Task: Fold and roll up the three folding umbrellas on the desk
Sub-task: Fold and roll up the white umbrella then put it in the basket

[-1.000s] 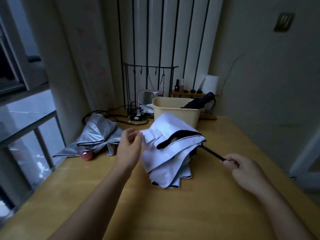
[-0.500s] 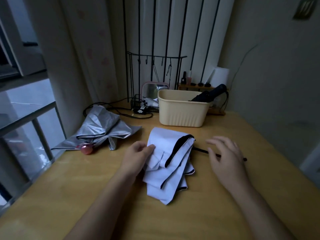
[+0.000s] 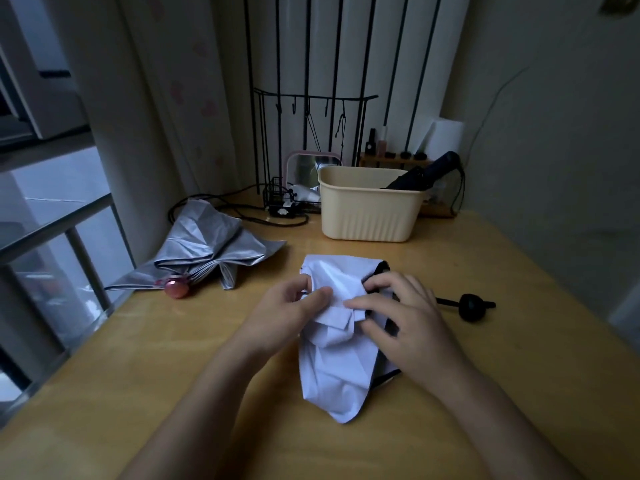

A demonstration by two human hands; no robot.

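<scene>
A white umbrella [image 3: 337,368] with black lining lies flat on the wooden desk [image 3: 173,393] in front of me. Its round black handle [image 3: 471,306] sticks out to the right. My left hand [image 3: 287,313] pinches the white canopy at its upper left. My right hand [image 3: 401,317] grips a fold of the same fabric from the right. A silver umbrella [image 3: 204,258] with a pink handle [image 3: 176,289] lies loosely collapsed at the left. A black rolled umbrella [image 3: 426,173] leans in the cream basket [image 3: 367,220].
A window with a metal rail [image 3: 52,230] borders the desk on the left. At the back stand a black wire rack [image 3: 308,140], a pink mirror [image 3: 311,168], black cables [image 3: 214,202] and a small wooden shelf with bottles [image 3: 394,157]. A wall closes the right side.
The white umbrella went from lifted to lying flat on the desk. My right hand let go of the handle and moved left onto the canopy beside my left hand.
</scene>
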